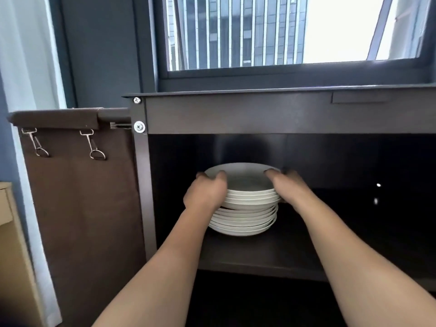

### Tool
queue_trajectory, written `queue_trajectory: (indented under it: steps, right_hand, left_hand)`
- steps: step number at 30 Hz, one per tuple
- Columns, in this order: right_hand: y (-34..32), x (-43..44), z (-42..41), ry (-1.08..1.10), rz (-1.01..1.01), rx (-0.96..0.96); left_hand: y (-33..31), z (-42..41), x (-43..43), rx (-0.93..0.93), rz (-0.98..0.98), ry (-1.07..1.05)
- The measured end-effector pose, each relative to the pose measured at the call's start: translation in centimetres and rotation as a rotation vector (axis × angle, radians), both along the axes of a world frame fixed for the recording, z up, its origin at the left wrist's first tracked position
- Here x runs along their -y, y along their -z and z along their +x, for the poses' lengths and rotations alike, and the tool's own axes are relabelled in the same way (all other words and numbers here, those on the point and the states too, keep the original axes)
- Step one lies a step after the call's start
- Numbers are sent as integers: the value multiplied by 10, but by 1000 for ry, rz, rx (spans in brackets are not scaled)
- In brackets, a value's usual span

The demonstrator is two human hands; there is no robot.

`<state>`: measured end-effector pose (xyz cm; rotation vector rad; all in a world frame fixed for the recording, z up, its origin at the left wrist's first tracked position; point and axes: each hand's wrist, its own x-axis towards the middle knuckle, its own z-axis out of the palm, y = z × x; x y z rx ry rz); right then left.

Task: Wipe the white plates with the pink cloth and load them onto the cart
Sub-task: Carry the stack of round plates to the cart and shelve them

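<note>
White ceramic plates (pixel 243 223), stacked on dark cart shelf (pixel 259 253), upper rims gripped by curled fingers (pixel 221 177) of left hand (pixel 205 192) and right hand (pixel 290 187): loading seemingly part-done.

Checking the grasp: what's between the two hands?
Head view: the upper plates of the white stack; the left hand and right hand hold their opposite rims.

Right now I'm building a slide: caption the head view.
On the dark cart shelf, the left hand and right hand grip the top plates of a white stack.
</note>
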<state>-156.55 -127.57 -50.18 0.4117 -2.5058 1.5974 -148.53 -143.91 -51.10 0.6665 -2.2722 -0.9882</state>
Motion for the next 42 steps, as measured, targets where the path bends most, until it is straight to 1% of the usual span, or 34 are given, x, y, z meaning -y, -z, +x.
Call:
queue_trajectory:
  steps: [5, 9, 11, 13, 15, 17, 18, 20, 25, 30, 33, 35, 39, 42]
  right_hand:
    - [9, 4, -13, 28, -44, 22]
    - [17, 12, -17, 19, -143, 46]
    - [21, 17, -15, 14, -161, 27]
    - [27, 17, -13, 12, -175, -6]
    - [31, 19, -5, 8, -139, -80]
    - [40, 20, 4, 7, -30, -185]
    - [45, 21, 8, -3, 30, -239]
    - [55, 23, 14, -29, 134, -285]
    - [61, 23, 13, -37, 267, -294]
    - [62, 18, 19, -18, 370, -315]
    - [61, 17, 36, -43, 414, -299]
    - [57, 17, 51, -68, 433, -244]
    - [23, 12, 96, -113, 429, -148]
    - [-26, 5, 140, -171, 440, -75]
  left_hand:
    - [8, -10, 4, 10, -57, -49]
    - [19, -16, 10, 29, -109, -69]
    - [26, -18, 12, -20, -88, -90]
    - [32, -19, 10, -116, -23, -89]
    - [38, -19, 5, -226, -11, -65]
    - [43, -17, -3, -298, -23, -38]
    - [46, -17, -5, -322, -30, -25]
    - [50, -17, -5, -336, -42, 10]
    - [61, -23, 5, -308, -61, 101]
    - [61, -16, 4, -274, -136, 97]
    - [63, 3, -1, -282, -122, 133]
    - [58, 23, -6, -259, -85, 158]
    - [24, 71, -15, -91, -38, 228]
    - [-27, 116, -17, 27, 0, 261]
